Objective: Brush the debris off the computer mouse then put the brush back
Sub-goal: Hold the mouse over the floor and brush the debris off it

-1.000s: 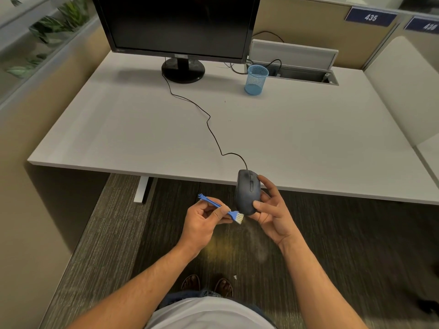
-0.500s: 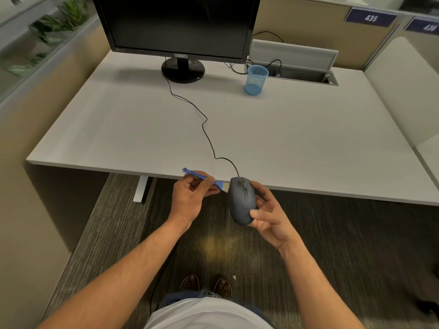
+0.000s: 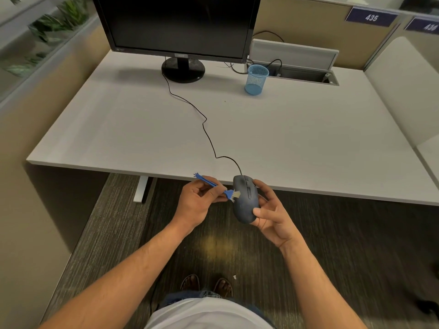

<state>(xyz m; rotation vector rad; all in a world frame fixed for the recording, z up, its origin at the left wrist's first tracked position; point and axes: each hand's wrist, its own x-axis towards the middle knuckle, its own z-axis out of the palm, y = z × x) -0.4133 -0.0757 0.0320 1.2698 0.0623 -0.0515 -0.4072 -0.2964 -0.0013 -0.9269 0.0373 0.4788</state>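
mouse [image 3: 245, 200]: dark grey, corded, held off desk [image 3: 285, 138] edge in R hand [image 3: 270, 217] fingertips | L hand [image 3: 198, 203] pinched blue brush [image 3: 223, 189], pale bristles on mouse's L side | vs 0.5 s ago: bristles shown, lower on mouse

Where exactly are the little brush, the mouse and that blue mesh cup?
brush [image 3: 215, 185]: head view, on the blue handle just above the left hand's fingers.
mouse [image 3: 244, 205]: head view, on the middle of its dark back.
blue mesh cup [image 3: 256, 80]: head view, on its side wall.
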